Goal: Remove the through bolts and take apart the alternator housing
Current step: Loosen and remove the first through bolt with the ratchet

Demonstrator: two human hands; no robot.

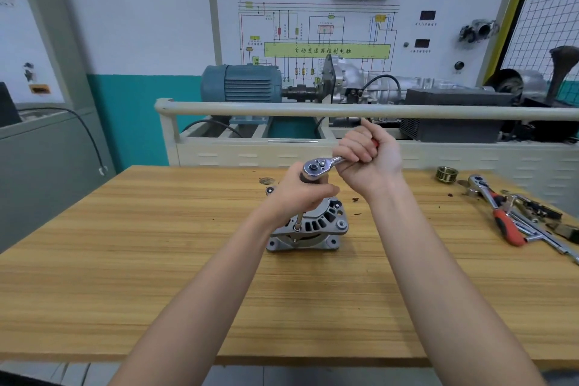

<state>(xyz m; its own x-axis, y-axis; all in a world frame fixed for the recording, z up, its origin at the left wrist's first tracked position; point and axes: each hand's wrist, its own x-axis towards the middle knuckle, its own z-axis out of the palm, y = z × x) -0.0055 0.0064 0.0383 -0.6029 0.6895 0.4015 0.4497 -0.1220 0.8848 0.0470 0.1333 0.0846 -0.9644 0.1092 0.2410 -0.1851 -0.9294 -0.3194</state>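
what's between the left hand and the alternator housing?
Head view: a slim chrome extension bar runs from under the left hand down to the grey cast-metal alternator housing, ending at its near-left rim. Its upper end is hidden by the hand.

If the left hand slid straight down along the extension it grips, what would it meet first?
Most likely the alternator: the left hand grips the extension below the ratchet, and the extension runs down into the housing's near edge. The exact gap is unclear.

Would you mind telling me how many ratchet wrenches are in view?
2: one ratchet wrench gripped by both hands above the alternator, one spare ratchet lying among the tools at the table's right edge. Others may be hidden.
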